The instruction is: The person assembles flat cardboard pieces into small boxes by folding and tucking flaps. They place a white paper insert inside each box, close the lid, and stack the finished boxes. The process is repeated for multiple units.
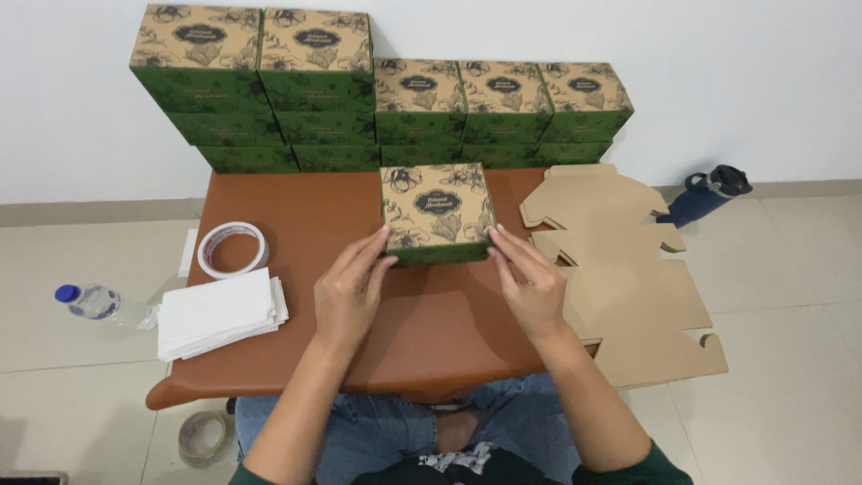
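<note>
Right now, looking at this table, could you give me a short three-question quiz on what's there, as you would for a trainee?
1. True or false: both hands touch the closed box in the middle of the table.
2. What lies on the table's right end? A) flat brown cardboard cut-outs B) a pair of scissors C) a stack of plates
3. Which round thing sits just behind the pile of white sheets?

Key
1. True: the left hand is at the box's left front corner, the right hand at its right front corner.
2. A, the cardboard cut-outs.
3. The roll of tape.
</note>
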